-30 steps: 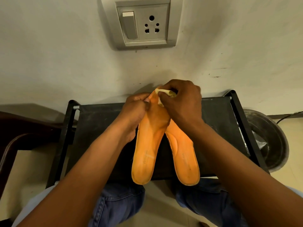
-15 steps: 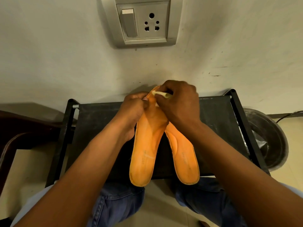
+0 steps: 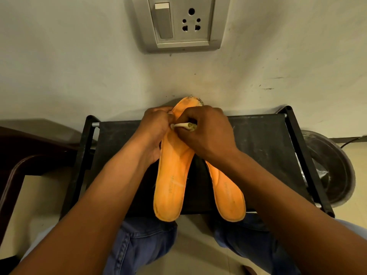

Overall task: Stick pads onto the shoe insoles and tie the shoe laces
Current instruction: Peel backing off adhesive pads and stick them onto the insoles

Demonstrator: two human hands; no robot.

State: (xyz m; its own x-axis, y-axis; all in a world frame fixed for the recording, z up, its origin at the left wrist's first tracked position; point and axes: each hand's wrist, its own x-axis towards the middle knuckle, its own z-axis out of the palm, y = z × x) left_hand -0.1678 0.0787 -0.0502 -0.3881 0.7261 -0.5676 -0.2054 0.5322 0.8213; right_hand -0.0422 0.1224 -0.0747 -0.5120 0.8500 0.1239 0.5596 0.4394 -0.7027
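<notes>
While holding the left insole (image 3: 172,175) over the black stool (image 3: 264,147), left hand (image 3: 156,126) curled round its edge near the toe, right hand (image 3: 204,132) pinching a pale pad (image 3: 181,125) against it. Still the sticking step, probably; next, firm pressing. Long axis away from body, toe toward wall. Second insole (image 3: 226,187) lying just beside.

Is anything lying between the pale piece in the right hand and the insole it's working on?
Nothing visible. The right hand holds the pale piece against the left insole, which the left hand grips.
</notes>
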